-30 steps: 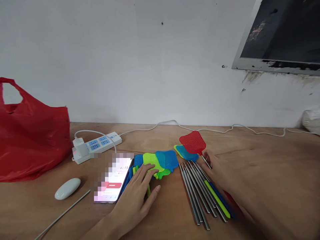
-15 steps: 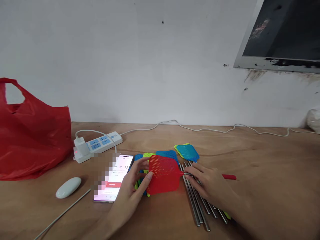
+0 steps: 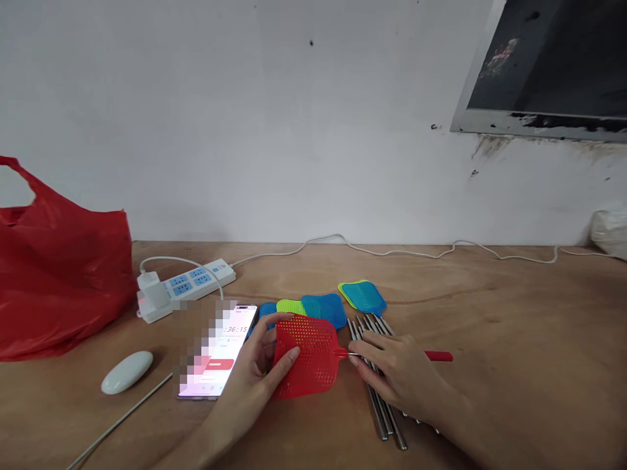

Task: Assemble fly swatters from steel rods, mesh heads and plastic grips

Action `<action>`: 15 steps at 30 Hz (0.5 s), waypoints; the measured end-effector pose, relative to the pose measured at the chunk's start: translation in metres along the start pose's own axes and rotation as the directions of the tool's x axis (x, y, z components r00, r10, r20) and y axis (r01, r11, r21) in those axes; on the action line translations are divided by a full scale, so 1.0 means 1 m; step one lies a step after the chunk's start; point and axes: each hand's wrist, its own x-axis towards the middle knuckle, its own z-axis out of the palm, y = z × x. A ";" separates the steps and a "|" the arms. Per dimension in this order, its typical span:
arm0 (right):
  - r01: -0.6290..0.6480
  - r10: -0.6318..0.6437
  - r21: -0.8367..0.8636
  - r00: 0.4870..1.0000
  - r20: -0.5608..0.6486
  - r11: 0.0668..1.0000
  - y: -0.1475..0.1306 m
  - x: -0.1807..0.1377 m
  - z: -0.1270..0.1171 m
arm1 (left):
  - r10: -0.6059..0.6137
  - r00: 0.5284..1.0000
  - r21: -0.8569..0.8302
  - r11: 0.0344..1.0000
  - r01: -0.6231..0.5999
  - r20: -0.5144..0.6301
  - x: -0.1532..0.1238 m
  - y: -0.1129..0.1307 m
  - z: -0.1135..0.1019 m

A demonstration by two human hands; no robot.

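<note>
A red fly swatter (image 3: 313, 359) is held between my two hands, its perforated head to the left and its red handle end to the right. My left hand (image 3: 259, 365) grips the left side of the head, thumb on top and fingers behind. My right hand (image 3: 392, 362) pinches the thin metal rod close to the head. Below my right hand lie several loose metal rods (image 3: 382, 414). Blue and yellow-green swatter heads (image 3: 323, 310) lie behind the red one, partly hidden by it. Farther back, a blue swatter head (image 3: 365, 297) rests on a yellow-green one.
Left of my left hand lies a lit phone (image 3: 220, 352) showing a timer. Beyond it are a white power strip (image 3: 196, 281) with a plug and cable, a white computer mouse (image 3: 127, 372), and a red plastic bag (image 3: 63, 274). A thin cable runs along the wall.
Both hands have brought the red fly swatter slightly down and to the left. Its head is tilted differently, and more of the blue and yellow-green heads behind shows. The view has shifted a little.
</note>
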 end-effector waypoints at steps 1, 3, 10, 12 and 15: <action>0.008 -0.008 0.002 1.000 -0.017 1.000 0.001 -0.001 0.001 | -0.010 1.000 -0.003 1.000 0.010 0.000 0.000 0.000 0.000; 0.018 -0.018 0.005 0.999 -0.049 1.000 0.001 -0.002 0.002 | -0.027 1.000 -0.010 1.000 0.027 -0.004 -0.001 0.001 0.000; -0.013 0.012 -0.020 0.999 -0.041 1.000 0.002 -0.004 0.004 | -0.035 0.999 -0.029 0.999 0.034 -0.024 -0.002 0.002 0.000; -0.032 0.031 -0.037 0.998 -0.048 0.999 0.004 -0.005 0.005 | -0.040 0.999 -0.040 0.998 0.039 -0.035 -0.001 0.003 0.000; -0.085 0.080 -0.062 0.994 -0.077 0.994 0.006 -0.004 0.007 | -0.037 0.998 -0.066 0.997 0.033 -0.055 0.001 0.004 -0.001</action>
